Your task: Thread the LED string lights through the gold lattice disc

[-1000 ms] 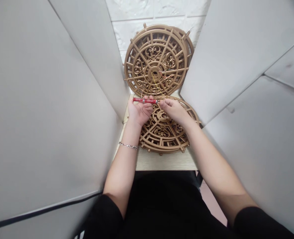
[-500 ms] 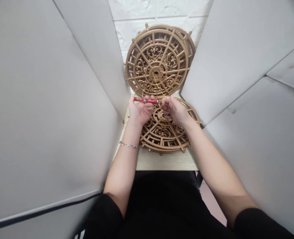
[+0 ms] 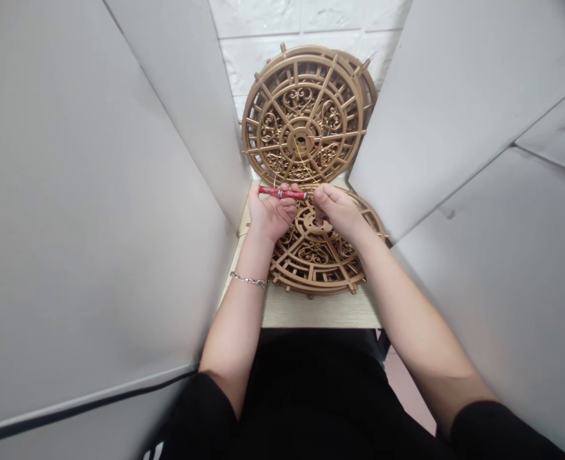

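Note:
A slim red pen-shaped tool [image 3: 269, 191] with silver bands lies crosswise in my left hand [image 3: 276, 214], whose fingers curl around it. Close to the tool's right end, my right hand [image 3: 337, 207] has its thumb and fingers pressed together; what they pinch is hidden. A thin yellow wire [image 3: 304, 163] runs down from the middle of an upright gold openwork disc [image 3: 327, 70] toward my right fingers. Beneath both hands, a stack of similar gold discs [image 3: 311, 284] lies flat, with scrollwork between the spokes.
The flat discs rest on a pale wooden board [image 3: 320, 313]. More gold discs lean behind the upright one, against a white brick-patterned wall [image 3: 258, 64]. Grey-white panels stand close on the left [image 3: 95, 223] and right [image 3: 454, 115].
My right fingers have closed into a pinch near the tool's right end, and that hand has turned slightly. My left hand and the red tool are almost where they were.

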The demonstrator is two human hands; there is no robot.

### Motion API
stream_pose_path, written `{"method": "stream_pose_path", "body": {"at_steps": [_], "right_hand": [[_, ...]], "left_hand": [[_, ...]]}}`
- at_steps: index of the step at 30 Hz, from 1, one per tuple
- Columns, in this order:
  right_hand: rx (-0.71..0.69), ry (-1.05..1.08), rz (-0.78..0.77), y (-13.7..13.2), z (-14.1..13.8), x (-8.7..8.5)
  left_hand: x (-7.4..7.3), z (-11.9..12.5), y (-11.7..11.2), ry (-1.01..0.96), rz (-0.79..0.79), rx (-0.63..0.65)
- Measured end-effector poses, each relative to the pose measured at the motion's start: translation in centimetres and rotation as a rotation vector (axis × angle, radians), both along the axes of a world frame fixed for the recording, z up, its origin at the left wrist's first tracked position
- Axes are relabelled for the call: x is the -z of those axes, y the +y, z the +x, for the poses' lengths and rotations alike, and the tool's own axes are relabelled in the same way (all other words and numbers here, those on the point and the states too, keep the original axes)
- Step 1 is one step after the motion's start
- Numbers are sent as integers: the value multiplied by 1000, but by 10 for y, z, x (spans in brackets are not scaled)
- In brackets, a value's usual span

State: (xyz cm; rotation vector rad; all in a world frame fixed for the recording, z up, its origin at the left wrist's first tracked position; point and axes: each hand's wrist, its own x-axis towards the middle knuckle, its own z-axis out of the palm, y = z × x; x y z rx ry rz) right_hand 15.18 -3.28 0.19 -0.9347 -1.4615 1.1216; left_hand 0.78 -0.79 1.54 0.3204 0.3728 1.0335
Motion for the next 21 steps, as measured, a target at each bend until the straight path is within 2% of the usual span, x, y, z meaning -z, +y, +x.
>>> {"method": "stream_pose_path", "body": {"at_steps": [5,12,21], "right_hand": [[-17,46,-25,-2,0,-2],[84,17,7,-2,-3,-8],[114,53,-6,-2,-2,-9]], "left_hand": [[2,0,1,-27,29,32],[1,1,1,-4,9,8],[1,2,0,1,2,14]]}}
